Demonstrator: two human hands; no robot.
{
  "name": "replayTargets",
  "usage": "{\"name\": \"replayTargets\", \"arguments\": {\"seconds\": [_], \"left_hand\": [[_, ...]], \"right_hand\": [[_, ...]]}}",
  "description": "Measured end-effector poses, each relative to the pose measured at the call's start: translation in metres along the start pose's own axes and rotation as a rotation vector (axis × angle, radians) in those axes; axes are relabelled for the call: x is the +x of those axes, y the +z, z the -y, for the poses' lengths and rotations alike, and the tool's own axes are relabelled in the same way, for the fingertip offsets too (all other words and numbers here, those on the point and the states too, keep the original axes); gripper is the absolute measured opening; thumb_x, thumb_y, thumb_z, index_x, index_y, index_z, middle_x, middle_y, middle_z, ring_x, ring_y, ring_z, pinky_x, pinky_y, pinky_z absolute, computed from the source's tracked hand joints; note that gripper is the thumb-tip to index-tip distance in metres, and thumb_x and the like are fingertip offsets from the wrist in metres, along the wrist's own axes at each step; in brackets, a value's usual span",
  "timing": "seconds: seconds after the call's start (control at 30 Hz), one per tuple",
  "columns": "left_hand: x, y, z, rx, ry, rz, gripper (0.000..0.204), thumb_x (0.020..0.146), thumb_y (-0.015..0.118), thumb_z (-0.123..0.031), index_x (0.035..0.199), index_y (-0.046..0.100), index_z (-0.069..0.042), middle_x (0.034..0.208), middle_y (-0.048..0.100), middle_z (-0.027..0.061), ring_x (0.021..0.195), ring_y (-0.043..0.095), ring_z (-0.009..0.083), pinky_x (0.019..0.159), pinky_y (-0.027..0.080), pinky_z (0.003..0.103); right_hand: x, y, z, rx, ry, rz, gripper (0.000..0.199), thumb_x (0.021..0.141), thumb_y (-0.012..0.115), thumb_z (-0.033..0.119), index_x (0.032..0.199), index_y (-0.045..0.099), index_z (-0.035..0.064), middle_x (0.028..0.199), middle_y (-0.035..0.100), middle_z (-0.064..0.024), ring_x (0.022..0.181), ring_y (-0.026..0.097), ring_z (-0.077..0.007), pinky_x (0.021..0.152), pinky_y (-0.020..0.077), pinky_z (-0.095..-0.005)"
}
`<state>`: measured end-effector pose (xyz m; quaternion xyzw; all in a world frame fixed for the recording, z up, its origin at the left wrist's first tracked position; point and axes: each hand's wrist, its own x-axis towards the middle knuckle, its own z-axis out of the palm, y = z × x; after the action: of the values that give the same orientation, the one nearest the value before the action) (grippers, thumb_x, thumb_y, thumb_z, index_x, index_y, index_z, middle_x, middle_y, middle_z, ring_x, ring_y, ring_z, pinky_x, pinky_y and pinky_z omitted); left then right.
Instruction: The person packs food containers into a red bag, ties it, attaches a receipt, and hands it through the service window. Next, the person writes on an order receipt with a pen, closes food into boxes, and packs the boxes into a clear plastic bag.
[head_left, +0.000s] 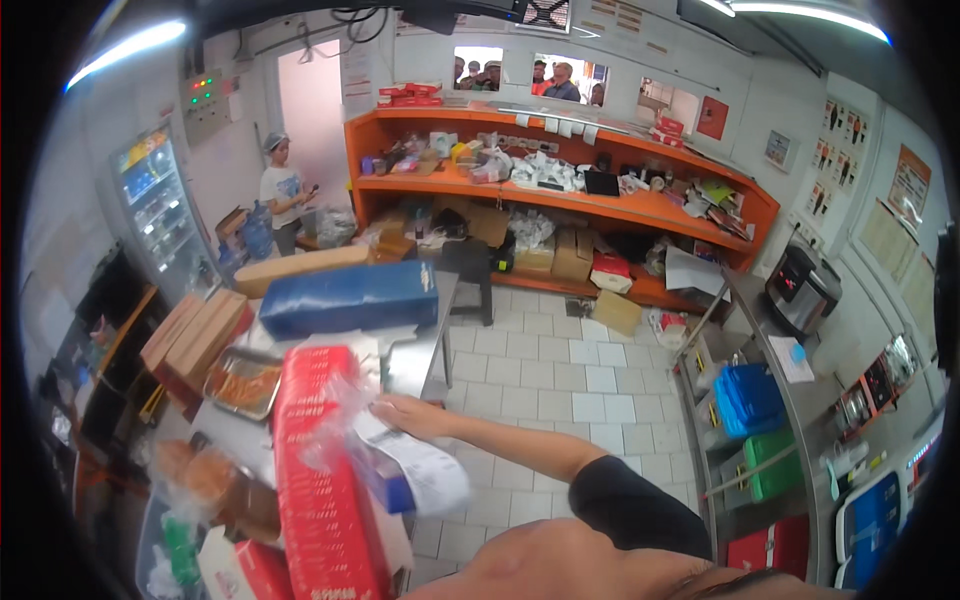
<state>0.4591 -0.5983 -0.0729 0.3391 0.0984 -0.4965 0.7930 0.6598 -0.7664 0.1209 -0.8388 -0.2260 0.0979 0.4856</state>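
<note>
My right hand (402,412) reaches far left across my body, the bare forearm running from a black sleeve at the lower right. Its fingers are closed on the edge of a clear plastic bag (335,425) that lies over a long red carton (322,500). Just below the hand hangs a white paper slip (432,472), beside a small blue box (388,482). My left hand is out of the picture.
A blue padded bundle (350,297), brown cartons (195,335) and a metal tray of food (243,383) crowd the steel table (422,355). Orange shelves (600,205) full of goods line the back. A person in a white shirt (283,190) stands by a drinks fridge (160,210). Blue (748,398) and green (775,462) crates sit at the right.
</note>
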Motion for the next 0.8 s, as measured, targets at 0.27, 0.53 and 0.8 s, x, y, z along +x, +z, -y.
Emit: {"name": "replayTargets", "arguments": {"seconds": [0.27, 0.53, 0.8], "left_hand": [[0.239, 0.123, -0.111, -0.097, 0.061, 0.085, 0.045, 0.091, 0.050, -0.035, 0.126, 0.045, -0.007, 0.115, 0.059, 0.0081, 0.102, 0.057, 0.0215, 0.087, 0.044, 0.039], [0.556, 0.246, -0.284, -0.098, -0.008, 0.313, 0.047, 0.091, 0.049, -0.037, 0.126, 0.045, -0.006, 0.115, 0.059, 0.0084, 0.102, 0.057, 0.0220, 0.088, 0.045, 0.040], [0.821, 0.381, -0.475, -0.107, -0.108, 0.515, 0.049, 0.091, 0.048, -0.039, 0.127, 0.044, -0.006, 0.116, 0.059, 0.0088, 0.103, 0.057, 0.0226, 0.089, 0.045, 0.040]], "right_hand": [[-0.059, -0.230, -0.098, 0.666, 0.377, -0.051, 0.034, 0.090, 0.054, 0.029, 0.115, 0.049, 0.0069, 0.102, 0.056, -0.0071, 0.094, 0.053, -0.0158, 0.084, 0.0416, -0.0311], [-0.031, -0.494, -0.259, 0.578, 0.175, -0.193, 0.054, 0.079, 0.061, 0.015, 0.129, 0.046, 0.0032, 0.120, 0.055, -0.0106, 0.115, 0.047, -0.0202, 0.097, 0.0376, -0.0318], [0.059, -0.781, -0.395, -0.078, 0.235, 0.158, 0.039, 0.070, 0.067, 0.017, 0.106, 0.060, 0.0032, 0.104, 0.055, -0.0142, 0.099, 0.051, -0.0305, 0.085, 0.0417, -0.0372]]}}
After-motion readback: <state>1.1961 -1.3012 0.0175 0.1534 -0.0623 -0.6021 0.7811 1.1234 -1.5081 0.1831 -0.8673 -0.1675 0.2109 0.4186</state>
